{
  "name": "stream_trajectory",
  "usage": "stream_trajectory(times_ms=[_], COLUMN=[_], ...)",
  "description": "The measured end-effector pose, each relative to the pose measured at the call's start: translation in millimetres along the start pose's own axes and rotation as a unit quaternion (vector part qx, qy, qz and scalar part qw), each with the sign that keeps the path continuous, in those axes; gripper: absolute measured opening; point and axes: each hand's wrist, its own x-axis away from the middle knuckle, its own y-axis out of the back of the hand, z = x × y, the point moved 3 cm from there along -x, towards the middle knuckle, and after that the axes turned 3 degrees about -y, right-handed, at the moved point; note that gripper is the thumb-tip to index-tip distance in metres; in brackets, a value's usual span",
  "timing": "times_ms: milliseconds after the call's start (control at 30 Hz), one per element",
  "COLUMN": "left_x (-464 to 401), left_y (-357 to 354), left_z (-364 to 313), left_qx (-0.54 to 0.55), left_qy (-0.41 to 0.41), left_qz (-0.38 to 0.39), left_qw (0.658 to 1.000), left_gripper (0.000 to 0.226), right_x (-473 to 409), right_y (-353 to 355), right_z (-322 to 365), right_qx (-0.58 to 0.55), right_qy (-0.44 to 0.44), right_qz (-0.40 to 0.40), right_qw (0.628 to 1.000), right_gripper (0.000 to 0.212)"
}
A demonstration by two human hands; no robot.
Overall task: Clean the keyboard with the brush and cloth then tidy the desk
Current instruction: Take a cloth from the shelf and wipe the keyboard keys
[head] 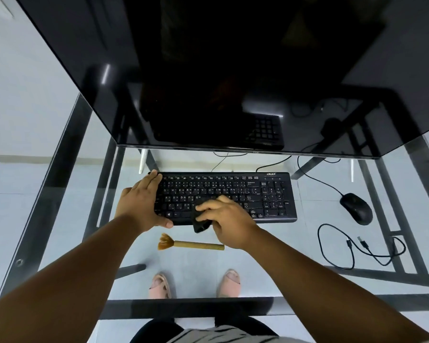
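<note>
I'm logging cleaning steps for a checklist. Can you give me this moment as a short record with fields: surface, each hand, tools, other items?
surface: glass desk
left hand: fingers flat, steadying the left end of the black keyboard
right hand: grips a black cloth, pressed on the keys near the front edge
brush: lies unused on the glass, in front of the keyboard, bristles to the left
monitor: dark, behind the keyboard
mouse: right of the keyboard
loose cable: coiled near the mouse
</note>
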Motion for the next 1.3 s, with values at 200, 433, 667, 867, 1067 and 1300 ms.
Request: stream_trajectory(times_ms=[200,433,667,867,1067,1300], left_x=[-1.9,13.2,8.3,-5.9,-9.0,-2.0], left_y=[-2.6,-13.8,-20.4,-13.9,-11.6,-12.5], left_z=[1.8,-3.1,-64.0,-94.4,-103.2,-115.1], left_qx=[-0.005,0.106,0.124,0.041,0.029,0.275], left_qy=[-0.004,0.005,-0.057,-0.128,-0.161,-0.166], left_qz=[0.001,-0.131,-0.077,-0.009,0.013,0.107], left_qw=[1.000,0.986,0.988,0.991,0.987,0.941], left_gripper=[0.129,0.060,0.041,0.045,0.018,0.014], right_x=[30.6,56.2,55.1,64.6,74.3,79.0], right_y=[17.8,32.2,26.9,26.5,23.7,31.7], right_z=[-19.3,-44.3,-43.6,-38.7,-40.0,-44.2], right_qx=[-0.047,-0.061,-0.103,-0.219,-0.311,-0.312], right_qy=[-0.070,-0.256,-0.273,-0.291,-0.322,-0.326], right_qz=[0.013,-0.117,-0.076,-0.011,0.013,0.115], right_qw=[0.996,0.958,0.953,0.931,0.894,0.885], right_gripper=[0.077,0.055,0.022,0.020,0.028,0.038])
